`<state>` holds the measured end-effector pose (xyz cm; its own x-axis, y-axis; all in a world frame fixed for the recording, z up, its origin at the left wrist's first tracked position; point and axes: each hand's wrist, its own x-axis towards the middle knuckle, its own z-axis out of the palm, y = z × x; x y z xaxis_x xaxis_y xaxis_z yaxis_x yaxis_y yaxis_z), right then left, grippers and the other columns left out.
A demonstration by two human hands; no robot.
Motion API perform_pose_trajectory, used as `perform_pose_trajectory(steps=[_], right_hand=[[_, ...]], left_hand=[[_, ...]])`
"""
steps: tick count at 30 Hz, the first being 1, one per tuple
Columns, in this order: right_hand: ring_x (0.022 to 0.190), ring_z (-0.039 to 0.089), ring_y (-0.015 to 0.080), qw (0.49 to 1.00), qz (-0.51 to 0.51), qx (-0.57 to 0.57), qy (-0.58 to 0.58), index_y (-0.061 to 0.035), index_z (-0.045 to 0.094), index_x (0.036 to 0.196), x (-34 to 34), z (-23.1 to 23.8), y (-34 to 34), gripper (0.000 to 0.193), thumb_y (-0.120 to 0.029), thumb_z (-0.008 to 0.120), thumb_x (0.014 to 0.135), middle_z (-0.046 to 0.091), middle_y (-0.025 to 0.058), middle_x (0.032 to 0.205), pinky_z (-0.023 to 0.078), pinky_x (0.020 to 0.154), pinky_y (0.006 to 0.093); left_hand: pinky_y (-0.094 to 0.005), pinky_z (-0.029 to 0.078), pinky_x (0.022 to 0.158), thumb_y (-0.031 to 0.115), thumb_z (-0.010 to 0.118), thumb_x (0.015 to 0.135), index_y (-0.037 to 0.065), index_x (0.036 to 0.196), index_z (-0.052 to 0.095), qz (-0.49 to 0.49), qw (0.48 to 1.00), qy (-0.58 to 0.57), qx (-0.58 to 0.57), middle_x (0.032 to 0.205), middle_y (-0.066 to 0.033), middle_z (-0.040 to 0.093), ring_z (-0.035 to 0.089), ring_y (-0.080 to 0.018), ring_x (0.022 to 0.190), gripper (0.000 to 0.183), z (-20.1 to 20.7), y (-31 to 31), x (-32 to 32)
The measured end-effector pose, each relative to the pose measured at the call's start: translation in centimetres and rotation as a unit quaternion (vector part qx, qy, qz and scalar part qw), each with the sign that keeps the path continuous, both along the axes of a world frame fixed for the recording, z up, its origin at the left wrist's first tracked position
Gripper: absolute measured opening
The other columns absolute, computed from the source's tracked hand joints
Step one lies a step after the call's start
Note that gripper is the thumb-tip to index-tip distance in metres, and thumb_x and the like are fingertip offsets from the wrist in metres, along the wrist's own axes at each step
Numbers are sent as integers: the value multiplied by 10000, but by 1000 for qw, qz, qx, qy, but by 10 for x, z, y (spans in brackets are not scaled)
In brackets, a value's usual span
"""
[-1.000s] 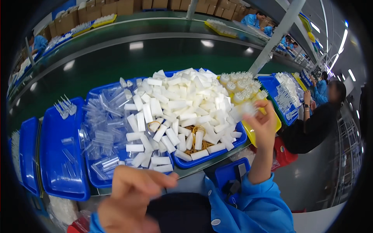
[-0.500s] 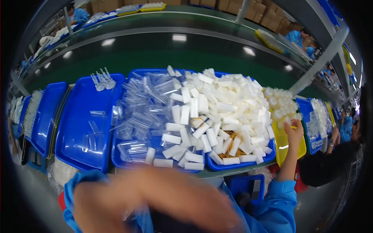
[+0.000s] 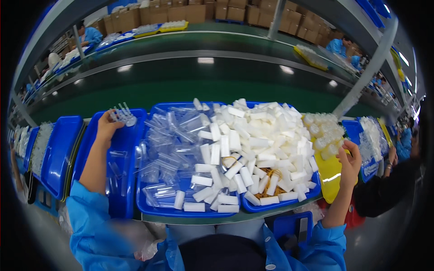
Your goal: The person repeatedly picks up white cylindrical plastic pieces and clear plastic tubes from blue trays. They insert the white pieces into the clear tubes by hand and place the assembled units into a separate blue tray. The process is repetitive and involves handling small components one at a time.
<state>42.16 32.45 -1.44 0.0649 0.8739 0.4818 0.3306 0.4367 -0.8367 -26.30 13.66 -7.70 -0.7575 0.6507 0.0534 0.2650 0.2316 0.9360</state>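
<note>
At the far end of the left blue tray (image 3: 81, 158), my left hand (image 3: 106, 128) is closed, thumb and fingers on the edge of a small cluster of clear stemmed plastic pieces (image 3: 128, 118). The pieces stand with their thin stems up. My right hand (image 3: 350, 165) hovers over the right side of a yellow tray (image 3: 332, 178), its fingers bent and thumb apart from the index finger. Beside its fingertips lie clear rounded plastic cups (image 3: 322, 131), heaped at that tray's far end. Nothing shows clearly between those fingers.
Between my hands, blue trays hold clear plastic sleeves (image 3: 169, 140) and a high heap of white blocks (image 3: 266, 135), with tan rubber bands (image 3: 270, 176) among them. Beyond runs a green conveyor belt (image 3: 190, 83). A slanted post (image 3: 368, 72) and a co-worker's dark sleeve (image 3: 384, 185) are at right.
My left hand has swung from low in front of me to the far end of the left tray. My right hand has shifted slightly right. The view has tilted up.
</note>
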Motion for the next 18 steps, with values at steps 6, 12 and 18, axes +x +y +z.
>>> perform_pose_trajectory(steps=[6,12,18], right_hand=[[761,588,67,990,137,-3,-15,15,606,1093,-48,43,-25,260,9,647,836,597,43,982,465,714,209],[730,584,76,974,214,15,-78,12,637,1002,-81,51,-38,214,4,676,792,602,38,912,444,688,211],[738,596,121,949,250,72,-177,-1,659,932,-106,59,-42,178,-33,703,762,600,63,869,453,674,243]], left_hand=[[-259,487,759,-20,726,699,36,1069,646,-152,986,-39,-54,897,-37,654,624,-139,802,383,33,-14,30],[-297,475,820,68,774,688,47,1055,657,-196,975,-33,-95,928,-51,650,614,-162,859,385,53,-46,47],[-341,432,953,-12,685,705,15,1172,606,-116,906,407,7,1141,-142,573,573,-267,1060,475,115,-87,99]])
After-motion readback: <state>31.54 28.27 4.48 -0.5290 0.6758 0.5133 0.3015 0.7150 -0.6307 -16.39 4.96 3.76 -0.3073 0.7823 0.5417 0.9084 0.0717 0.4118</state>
